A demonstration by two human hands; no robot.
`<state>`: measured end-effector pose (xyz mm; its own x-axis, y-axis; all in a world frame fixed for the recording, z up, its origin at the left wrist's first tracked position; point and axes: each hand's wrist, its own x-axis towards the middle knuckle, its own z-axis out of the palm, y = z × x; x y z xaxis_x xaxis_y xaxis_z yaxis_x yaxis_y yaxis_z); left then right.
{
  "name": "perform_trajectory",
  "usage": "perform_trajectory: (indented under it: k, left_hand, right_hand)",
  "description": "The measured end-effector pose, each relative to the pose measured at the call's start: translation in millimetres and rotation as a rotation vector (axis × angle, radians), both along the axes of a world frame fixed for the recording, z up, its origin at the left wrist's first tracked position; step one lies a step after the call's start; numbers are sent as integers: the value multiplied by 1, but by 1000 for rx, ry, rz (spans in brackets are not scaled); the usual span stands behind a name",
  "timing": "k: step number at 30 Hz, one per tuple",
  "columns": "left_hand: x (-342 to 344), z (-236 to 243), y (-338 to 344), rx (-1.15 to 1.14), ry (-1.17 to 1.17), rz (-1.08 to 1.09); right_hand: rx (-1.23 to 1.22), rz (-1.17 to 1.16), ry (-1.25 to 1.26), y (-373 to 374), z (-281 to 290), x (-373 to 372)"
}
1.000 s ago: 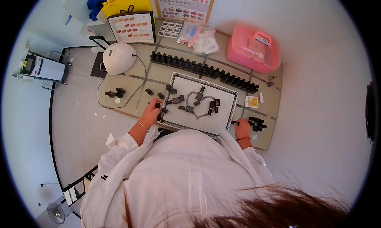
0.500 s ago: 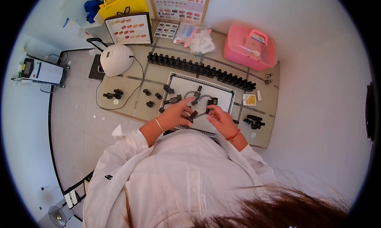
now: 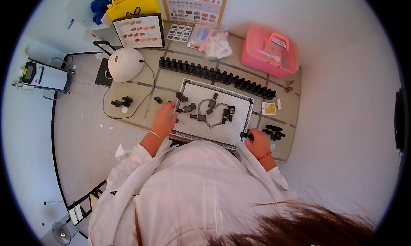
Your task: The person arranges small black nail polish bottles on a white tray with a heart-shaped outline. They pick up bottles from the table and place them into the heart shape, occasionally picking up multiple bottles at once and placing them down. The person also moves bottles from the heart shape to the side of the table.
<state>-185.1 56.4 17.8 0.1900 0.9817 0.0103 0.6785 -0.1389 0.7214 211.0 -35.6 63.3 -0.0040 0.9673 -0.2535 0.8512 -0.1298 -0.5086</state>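
Small dark bottle (image 3: 245,135) pinched in the fingers of the right hand (image 3: 258,145), just off the near right corner of the white dotted mat (image 3: 239,121); right hand clenched around that bottle, wrist ringed by a red band, white sleeve below; left hand (image 3: 164,118) lying flat at the mat's left edge, fingers spread and loose, touching or nearly touching a dark bottle (image 3: 180,110) at its fingertips, though too small to tell whether anything is actually grasped; thin bracelet on that wrist. On the mat: a scatter of dark bottles (image 3: 212,101) lying around and across a heart outline (image 3: 210,117) drawn near its middle, some upright, some on their sides. Beyond the mat's far edge: a long row of dark bottles (image 3: 216,74) standing shoulder to shoulder, running the table's width; further back from the mat, a pink carry case (image 3: 269,53) on the far right, a clear bag of small items (image 3: 212,40) beside it, and colour sample charts (image 3: 143,31) propped at the far left. Left of the mat: a white domed lamp (image 3: 124,64) with its cable trailing across the table (image 3: 137,91), and a small cluster of dark bottles (image 3: 122,102). Right of the mat: a small yellow card (image 3: 269,108), and another cluster of dark bottles (image 3: 274,131) just beyond the right hand.
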Motion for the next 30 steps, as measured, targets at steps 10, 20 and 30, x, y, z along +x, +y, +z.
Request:
perform_trajectory:
  k: [10,20,30]
  left_hand:
    - [-37,-26,-5,-39,342,37]
    - [-26,-45,12,-76,381,37]
    - [-13,-48,22,-114,392,5]
  right_hand:
    - [-117,2,-338,-39,-64,40]
    - [-65,-48,-385,-39,-81,42]
    - [-75,-61,-393,-36,-75,41]
